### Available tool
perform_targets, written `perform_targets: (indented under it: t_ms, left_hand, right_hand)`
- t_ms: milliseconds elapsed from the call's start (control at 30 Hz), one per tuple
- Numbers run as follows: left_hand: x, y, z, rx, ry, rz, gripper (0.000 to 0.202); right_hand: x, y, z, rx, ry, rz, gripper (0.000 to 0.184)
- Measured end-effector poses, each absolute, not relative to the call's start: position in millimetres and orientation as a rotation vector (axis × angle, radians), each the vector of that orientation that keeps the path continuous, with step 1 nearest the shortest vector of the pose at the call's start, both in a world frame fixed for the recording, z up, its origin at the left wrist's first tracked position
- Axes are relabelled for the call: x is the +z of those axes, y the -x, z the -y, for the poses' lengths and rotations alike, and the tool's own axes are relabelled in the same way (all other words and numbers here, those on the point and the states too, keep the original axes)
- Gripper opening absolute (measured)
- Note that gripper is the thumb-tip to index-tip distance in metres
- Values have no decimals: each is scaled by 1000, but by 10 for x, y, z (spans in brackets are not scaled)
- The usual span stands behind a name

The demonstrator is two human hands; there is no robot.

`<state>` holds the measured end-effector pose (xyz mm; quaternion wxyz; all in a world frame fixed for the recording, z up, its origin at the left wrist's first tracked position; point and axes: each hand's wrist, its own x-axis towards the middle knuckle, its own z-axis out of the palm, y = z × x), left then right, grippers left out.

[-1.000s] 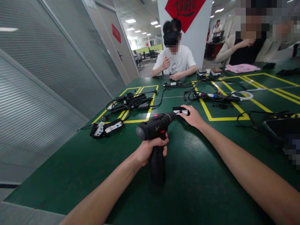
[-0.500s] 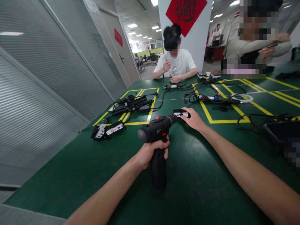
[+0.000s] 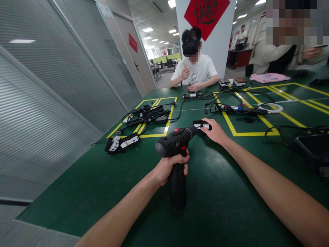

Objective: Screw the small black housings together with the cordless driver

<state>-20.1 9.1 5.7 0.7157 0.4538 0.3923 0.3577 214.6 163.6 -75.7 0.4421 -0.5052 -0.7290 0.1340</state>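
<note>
My left hand point(image 3: 171, 166) is wrapped round the grip of a black cordless drill point(image 3: 174, 142) with red buttons. The drill's chuck points forward and to the right, its front end at a small black piece with a white label point(image 3: 197, 123). That piece lies on the green table point(image 3: 123, 192), and my right hand point(image 3: 213, 130) grips its right side between thumb and fingers. What the drill tip touches is too small to make out.
Left of the drill lie black and white labelled pieces point(image 3: 122, 142) and a heap of black cables and adapters point(image 3: 149, 116). More cables and a white ring point(image 3: 275, 108) lie at the right. A person point(image 3: 194, 68) sits across the table; another sits at the far right.
The whole view has shifted slightly to the right. Both hands keep their grips, and the drill stays against the labelled piece. The person at the far right has moved their arms.
</note>
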Motion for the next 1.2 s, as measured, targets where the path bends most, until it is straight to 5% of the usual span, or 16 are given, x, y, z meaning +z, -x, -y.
perform_targets:
  t_ms: [1200]
  left_hand:
    - [69, 199, -93, 766, -985, -890, 27]
  right_hand:
    - [-774, -2147, -1652, 339, 1257, 1810, 44]
